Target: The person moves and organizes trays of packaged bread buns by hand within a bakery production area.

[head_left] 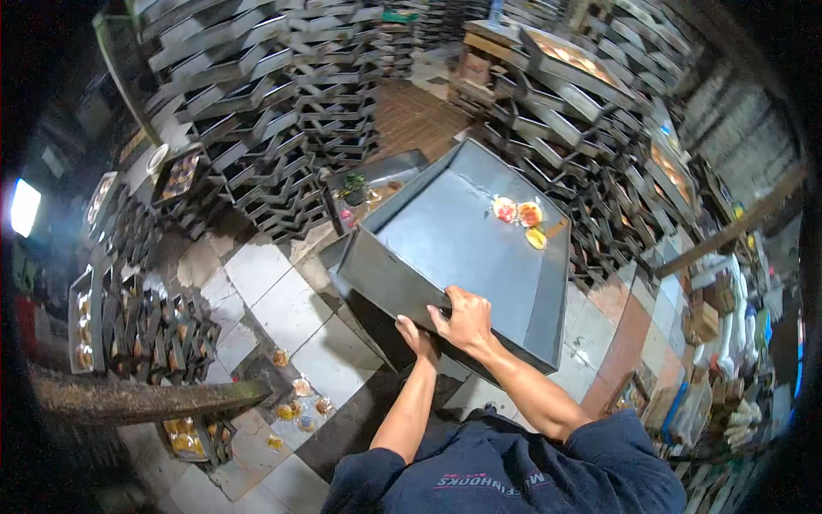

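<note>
A large, deep, square metal tray (pixel 462 227) is held tilted in front of me. My right hand (pixel 465 319) is closed over its near rim, fingers inside and thumb against the outer wall. Just left of it, my left hand (pixel 416 340) grips the tray low on the near wall; its fingers are partly hidden. Toward the far right of the tray floor lie a few small round yellow and red pieces (pixel 519 212), too small to name surely. A dark, box-like thing partly shows beneath the tray.
Tall stacks of metal trays (pixel 257 103) stand ahead, with another stack (pixel 556 103) at right. Several yellow-and-red pieces (pixel 301 411) litter the tiled floor (pixel 287 291) at left. A wooden beam (pixel 154 397) juts in from the left, and a pole (pixel 728 227) slants at right.
</note>
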`<action>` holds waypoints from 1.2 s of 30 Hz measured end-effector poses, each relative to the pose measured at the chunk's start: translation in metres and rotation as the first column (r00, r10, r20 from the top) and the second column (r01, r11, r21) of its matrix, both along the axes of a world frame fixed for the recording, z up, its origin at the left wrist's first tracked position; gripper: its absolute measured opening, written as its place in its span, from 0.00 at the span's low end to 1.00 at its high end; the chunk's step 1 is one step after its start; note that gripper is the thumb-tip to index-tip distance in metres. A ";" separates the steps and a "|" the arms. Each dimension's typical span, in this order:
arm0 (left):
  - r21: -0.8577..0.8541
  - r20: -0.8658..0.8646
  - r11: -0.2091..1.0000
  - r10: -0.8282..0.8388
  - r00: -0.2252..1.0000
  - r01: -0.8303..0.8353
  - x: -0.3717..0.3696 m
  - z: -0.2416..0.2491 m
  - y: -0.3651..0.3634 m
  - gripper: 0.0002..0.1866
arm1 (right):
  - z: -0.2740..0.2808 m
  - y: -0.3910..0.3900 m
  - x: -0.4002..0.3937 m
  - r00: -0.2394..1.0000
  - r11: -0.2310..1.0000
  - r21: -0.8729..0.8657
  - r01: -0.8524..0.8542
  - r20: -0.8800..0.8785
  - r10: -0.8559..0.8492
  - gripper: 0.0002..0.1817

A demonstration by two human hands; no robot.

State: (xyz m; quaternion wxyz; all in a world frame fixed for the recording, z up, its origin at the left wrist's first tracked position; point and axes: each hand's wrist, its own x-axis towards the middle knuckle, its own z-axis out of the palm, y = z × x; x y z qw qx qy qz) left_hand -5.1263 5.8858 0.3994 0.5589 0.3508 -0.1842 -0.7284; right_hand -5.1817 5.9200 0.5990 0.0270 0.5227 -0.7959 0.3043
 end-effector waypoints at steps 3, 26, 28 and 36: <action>-0.087 0.087 0.989 -0.109 0.990 0.117 0.012 -0.023 -0.066 0.35 | -0.021 -0.053 0.008 0.995 0.996 0.087 -0.037 0.096 0.029 0.19; 0.035 0.972 0.930 0.054 -0.230 0.366 0.094 0.047 -0.031 0.45 | -0.208 -0.125 -0.210 0.683 0.749 -0.054 -0.660 0.371 0.629 0.31; -0.032 0.926 0.962 0.131 -0.353 0.273 0.074 0.043 -0.045 0.44 | -0.158 -0.088 -0.317 0.934 0.647 0.677 -0.352 0.304 0.190 0.35; -0.133 0.986 0.820 0.051 0.160 0.556 -0.237 0.006 -0.118 0.30 | -0.283 -0.061 -0.415 0.979 0.620 0.764 -0.181 0.198 0.042 0.36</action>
